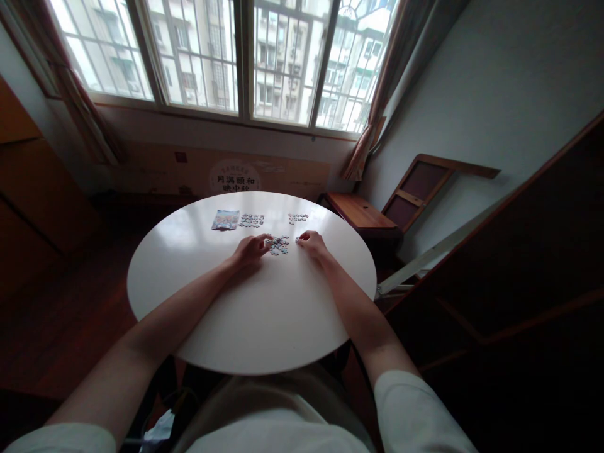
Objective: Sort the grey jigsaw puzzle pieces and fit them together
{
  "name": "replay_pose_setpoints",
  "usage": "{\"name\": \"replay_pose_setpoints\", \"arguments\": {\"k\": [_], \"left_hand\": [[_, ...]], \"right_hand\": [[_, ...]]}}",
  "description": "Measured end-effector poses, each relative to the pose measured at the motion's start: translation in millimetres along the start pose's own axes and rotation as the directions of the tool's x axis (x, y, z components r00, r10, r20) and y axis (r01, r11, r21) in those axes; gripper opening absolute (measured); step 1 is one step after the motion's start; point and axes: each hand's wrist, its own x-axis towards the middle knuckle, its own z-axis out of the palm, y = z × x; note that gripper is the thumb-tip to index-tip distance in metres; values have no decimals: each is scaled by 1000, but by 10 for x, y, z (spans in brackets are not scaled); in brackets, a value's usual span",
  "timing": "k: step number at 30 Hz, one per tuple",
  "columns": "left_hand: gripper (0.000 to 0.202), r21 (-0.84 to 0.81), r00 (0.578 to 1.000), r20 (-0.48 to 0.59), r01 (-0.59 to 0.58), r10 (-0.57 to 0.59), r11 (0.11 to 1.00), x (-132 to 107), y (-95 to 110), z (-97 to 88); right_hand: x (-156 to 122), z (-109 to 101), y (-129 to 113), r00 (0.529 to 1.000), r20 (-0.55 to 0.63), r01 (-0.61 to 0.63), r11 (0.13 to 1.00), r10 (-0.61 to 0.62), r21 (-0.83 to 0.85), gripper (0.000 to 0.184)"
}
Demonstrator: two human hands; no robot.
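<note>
A small heap of jigsaw puzzle pieces (279, 246) lies on the round white table (264, 314). My left hand (251, 248) rests at the heap's left side, its fingers reaching onto the nearest pieces; whether it grips one is too small to see. Just right of the heap, my right hand (311, 242) pinches a single puzzle piece (297, 240) between thumb and fingers. Farther back, rows of pieces (252, 220) are laid out beside a colourful picture sheet (226, 219). A smaller group of pieces (298, 218) sits behind my right hand.
Beyond the table, a cardboard panel with printed characters (236, 179) stands under the barred windows (245, 56). To the right are a wooden bench (361, 211) and a leaning wooden frame (415, 189). A dark wooden panel (519, 283) slants along the right side.
</note>
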Motion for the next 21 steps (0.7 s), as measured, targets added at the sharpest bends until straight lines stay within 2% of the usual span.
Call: {"name": "replay_pose_setpoints", "arguments": {"k": [10, 16, 21], "left_hand": [[36, -11, 1000, -23, -16, 16, 1000, -6, 5, 9], [34, -9, 1000, -13, -16, 16, 1000, -9, 28, -20], [35, -7, 1000, -2, -7, 7, 1000, -8, 38, -23]], "right_hand": [[-7, -4, -9, 999, -26, 37, 999, -37, -1, 4], [1, 54, 15, 990, -110, 85, 996, -87, -21, 21], [-11, 59, -22, 997, -53, 47, 993, -53, -110, 23]]}}
